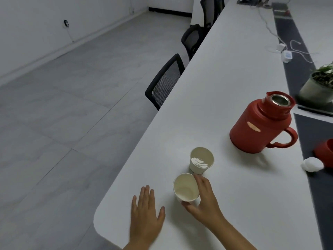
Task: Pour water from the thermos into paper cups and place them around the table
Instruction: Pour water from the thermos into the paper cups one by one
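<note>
A red thermos (257,127) with a handle stands open-topped on the long white table (225,69), to the right. Two white paper cups sit near the table's front end. The farther cup (201,161) stands alone and holds water that glints. My right hand (205,201) grips the nearer cup (185,188) by its side, thumb in front and fingers behind. My left hand (146,212) lies flat on the table, fingers straight, just left of that cup.
The thermos's red lid (325,154) and a white crumpled wad (312,164) lie at the right on a dark table runner. A potted plant (319,85) stands behind the thermos. Black mesh chairs (165,82) line the table's left edge. Cables and chargers (286,55) lie farther back.
</note>
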`<state>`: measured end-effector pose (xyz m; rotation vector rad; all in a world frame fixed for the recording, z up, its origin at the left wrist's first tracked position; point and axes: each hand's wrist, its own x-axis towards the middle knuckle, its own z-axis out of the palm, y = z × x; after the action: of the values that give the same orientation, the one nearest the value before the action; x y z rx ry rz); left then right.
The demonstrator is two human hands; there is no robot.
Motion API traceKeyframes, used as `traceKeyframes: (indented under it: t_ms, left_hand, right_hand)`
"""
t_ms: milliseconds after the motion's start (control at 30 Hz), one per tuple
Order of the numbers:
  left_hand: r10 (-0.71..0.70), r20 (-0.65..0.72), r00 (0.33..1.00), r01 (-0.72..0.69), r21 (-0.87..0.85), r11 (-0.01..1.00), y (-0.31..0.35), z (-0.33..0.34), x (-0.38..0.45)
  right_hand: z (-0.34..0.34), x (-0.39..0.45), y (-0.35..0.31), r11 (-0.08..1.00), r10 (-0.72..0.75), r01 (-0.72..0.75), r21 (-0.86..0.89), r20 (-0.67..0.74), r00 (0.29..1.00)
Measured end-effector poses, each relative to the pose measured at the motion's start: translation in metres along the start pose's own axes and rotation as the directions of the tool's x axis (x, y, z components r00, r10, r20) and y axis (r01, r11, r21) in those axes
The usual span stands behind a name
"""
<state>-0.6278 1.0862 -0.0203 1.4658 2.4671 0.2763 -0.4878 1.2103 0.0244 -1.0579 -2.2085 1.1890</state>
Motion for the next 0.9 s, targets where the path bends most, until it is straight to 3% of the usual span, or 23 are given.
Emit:
traceKeyframes:
  t_ms: [167,267,367,533,667,800,900]
  left_hand:
    - [0.061,-0.084,0.995,-0.064,-0.034,0.997,-0.002,-0.002,0.005]
    - [-0.076,-0.135,0.988,0.03,-0.316,0.948,0.0,-0.009,0.011]
    - [-0.211,-0.109,0.972,0.13,-0.499,0.857,0.017,-0.027,0.042]
    - [0.053,-0.197,0.979,-0.151,-0.529,0.835,0.093,-0.071,0.122]
    - [0.256,-0.112,0.96,-0.271,-0.594,0.757,0.175,-0.08,0.182]
    - [0.35,0.129,0.928,-0.187,-0.652,0.735,0.239,-0.073,0.232]
    - [0.417,0.199,0.887,-0.194,-0.66,0.726,0.268,-0.071,0.264]
  right_hand:
    - [-0.003,-0.009,0.008,1.0,-0.01,0.011,-0.019,0.033,0.999]
    - [-0.018,-0.024,0.018,0.996,0.036,-0.03,-0.089,0.069,0.997]
    - [-0.049,-0.031,0.03,0.991,0.05,-0.062,-0.121,-0.103,0.993]
    - [-0.131,-0.003,0.056,0.963,0.215,-0.263,-0.058,-0.424,0.88]
    - [-0.195,0.041,0.079,0.945,0.308,-0.308,0.111,-0.618,0.723]
    - [-0.234,0.092,0.104,0.902,0.43,-0.325,0.283,-0.535,0.728]
    - [-0.247,0.117,0.12,0.841,0.519,-0.333,0.426,-0.464,0.718]
